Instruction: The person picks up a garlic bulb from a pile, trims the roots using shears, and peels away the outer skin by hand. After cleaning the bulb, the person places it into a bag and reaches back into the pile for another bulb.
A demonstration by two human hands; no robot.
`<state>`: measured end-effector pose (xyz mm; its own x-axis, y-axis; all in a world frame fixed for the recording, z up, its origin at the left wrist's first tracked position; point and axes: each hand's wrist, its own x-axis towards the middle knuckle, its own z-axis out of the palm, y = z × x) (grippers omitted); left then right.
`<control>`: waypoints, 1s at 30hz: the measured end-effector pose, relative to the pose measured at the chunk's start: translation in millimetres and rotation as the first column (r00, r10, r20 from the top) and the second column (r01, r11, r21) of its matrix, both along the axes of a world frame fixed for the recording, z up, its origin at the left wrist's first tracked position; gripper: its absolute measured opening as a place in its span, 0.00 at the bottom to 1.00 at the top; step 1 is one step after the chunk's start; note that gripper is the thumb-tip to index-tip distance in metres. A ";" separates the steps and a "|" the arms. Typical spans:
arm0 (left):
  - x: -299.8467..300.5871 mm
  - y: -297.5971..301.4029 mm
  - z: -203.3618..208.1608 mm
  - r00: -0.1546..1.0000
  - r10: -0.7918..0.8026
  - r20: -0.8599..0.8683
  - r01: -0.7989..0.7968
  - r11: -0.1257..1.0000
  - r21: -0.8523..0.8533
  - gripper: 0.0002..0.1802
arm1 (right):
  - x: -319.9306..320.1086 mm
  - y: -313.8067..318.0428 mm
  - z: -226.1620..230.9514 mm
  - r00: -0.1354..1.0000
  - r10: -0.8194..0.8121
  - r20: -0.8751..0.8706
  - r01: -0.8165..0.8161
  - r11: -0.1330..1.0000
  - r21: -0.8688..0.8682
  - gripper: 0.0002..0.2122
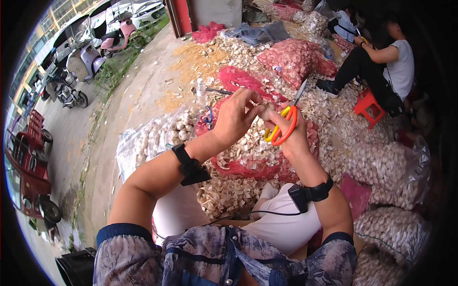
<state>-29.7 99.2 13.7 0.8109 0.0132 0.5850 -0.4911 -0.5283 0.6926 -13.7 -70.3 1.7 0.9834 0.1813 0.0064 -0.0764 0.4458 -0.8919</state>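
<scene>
My left hand [237,114] is closed, its thumb and fingers pinching a pale garlic bulb [264,112] that is partly covered by the fingers. Close beside it, my right hand [292,133] grips a pair of scissors [289,125] with one yellow and one orange handle. The blades point up and away to the right, apart from the garlic. The right thumb tip is against the bulb or very near it. Below both hands lies a red mesh sack [248,168] covered with loose garlic skins [238,155].
To the left, a clear plastic bag [136,143] holds garlic bulbs [182,128], with a plastic bottle [201,90] behind it. Full garlic sacks [381,164] stack at right. A red mesh sack [296,57], a red stool [369,107] and a seated person [381,62] are farther off.
</scene>
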 end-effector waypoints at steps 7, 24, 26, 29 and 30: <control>0.6 6.3 0.2 0.999 0.018 0.045 -0.019 0.999 0.031 0.07 | -2.4 5.4 1.6 0.998 0.005 0.055 0.000 0.997 -0.081 0.23; -15.7 -1.5 13.3 0.987 -0.092 0.134 0.042 0.941 0.337 0.07 | 15.1 -6.3 -9.1 0.923 0.372 -0.101 -0.366 0.928 0.074 0.10; -16.8 -2.9 14.5 0.986 -0.088 0.141 0.037 0.942 0.335 0.07 | 14.3 -5.0 -5.8 0.939 0.340 -0.056 -0.332 0.936 0.116 0.10; -22.3 -6.8 17.2 0.980 -0.117 0.160 0.061 0.947 0.315 0.07 | 20.3 -3.8 -9.6 0.969 0.248 0.015 -0.247 0.953 0.176 0.08; -24.3 -6.9 17.6 0.974 -0.144 0.172 0.088 0.950 0.298 0.07 | 18.7 0.5 -4.2 0.991 0.116 -0.073 -0.101 0.978 0.180 0.08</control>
